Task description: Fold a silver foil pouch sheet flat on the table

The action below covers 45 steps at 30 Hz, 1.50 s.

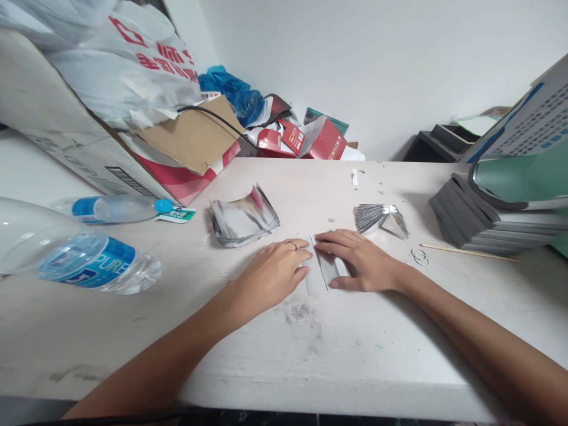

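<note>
Between my hands a small pale grey sheet (314, 277), paper or thin card, lies on the table. A thin dark edge crosses it, and its right part is bent up. My left hand (275, 271), with a ring on one finger, rests its outstretched fingertips on the left side. My right hand (361, 260) grips the raised right part, fingers at the far edge and thumb at the near one. Just beyond the right hand stands a fanned bundle of folded strips (375, 218), bound at one end. A curled stack of printed sheets (243, 216) lies beyond my left hand.
Two plastic bottles (95, 257) lie on the left beside a cardboard box (80, 148) under white bags. On the right are a large stack of grey sheets (492, 216), a thin wooden stick (468, 253) and some rings (419, 256). Red packaging (326, 142) piles up behind the table.
</note>
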Available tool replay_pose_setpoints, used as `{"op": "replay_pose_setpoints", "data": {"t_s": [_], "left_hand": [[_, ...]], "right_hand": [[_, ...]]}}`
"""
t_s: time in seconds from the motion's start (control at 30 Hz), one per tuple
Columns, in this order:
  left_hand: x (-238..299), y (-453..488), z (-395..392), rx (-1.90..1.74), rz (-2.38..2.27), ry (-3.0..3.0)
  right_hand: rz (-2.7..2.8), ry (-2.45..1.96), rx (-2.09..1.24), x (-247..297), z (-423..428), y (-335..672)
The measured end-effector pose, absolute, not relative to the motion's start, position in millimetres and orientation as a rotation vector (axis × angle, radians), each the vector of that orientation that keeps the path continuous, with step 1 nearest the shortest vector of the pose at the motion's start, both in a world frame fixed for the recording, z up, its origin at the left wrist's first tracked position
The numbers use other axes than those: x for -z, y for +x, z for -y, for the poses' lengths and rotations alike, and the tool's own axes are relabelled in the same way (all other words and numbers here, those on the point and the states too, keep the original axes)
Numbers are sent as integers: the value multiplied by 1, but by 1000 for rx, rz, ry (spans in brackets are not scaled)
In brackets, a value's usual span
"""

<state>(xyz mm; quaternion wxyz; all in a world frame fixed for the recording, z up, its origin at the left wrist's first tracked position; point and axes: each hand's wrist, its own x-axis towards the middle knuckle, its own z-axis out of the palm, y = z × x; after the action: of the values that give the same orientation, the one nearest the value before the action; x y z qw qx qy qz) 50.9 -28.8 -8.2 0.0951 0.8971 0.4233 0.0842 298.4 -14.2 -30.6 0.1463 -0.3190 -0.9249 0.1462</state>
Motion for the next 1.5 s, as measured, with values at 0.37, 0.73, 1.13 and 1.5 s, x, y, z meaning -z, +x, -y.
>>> {"op": "replay_pose_setpoints", "data": {"t_s": [0.37,0.73,1.13,1.5], "left_hand": [[6,77,47,-403,-1429,2649],[5,77,47,-325,-1360,2664],[4,76,45,-281,-1339,2639],[0,76,43,-200,-1336,2619]], "right_hand": [[2650,-914,-384,30,14,297],[2648,-894,-423,30,14,298],[2592,-874,-501,30,12,299],[2488,-770,-655,30,9,306]]}}
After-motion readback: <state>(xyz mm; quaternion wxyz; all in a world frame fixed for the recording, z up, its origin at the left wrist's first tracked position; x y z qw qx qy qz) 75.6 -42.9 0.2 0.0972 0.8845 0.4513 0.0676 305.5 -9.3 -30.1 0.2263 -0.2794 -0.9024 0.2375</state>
